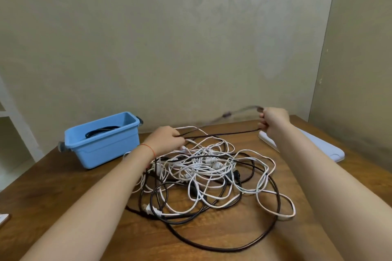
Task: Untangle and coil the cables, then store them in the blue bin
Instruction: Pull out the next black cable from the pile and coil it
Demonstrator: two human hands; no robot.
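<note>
A tangle of white and black cables (212, 174) lies in the middle of the wooden table. My left hand (165, 139) pinches a dark cable (222, 134) at the far edge of the pile. My right hand (273, 121) grips the same dark cable further right, raised above the table; the cable is stretched taut between the hands. Its loose end (233, 113) blurs in the air beyond my right hand. The blue bin (101, 144) stands at the back left with a coiled black cable (100, 130) inside.
A white flat board (324, 146) lies at the table's back right, under my right hand. A white plug (151, 210) sticks out at the pile's near left. The wall runs close behind the table. A pale object (4, 218) shows at the left edge.
</note>
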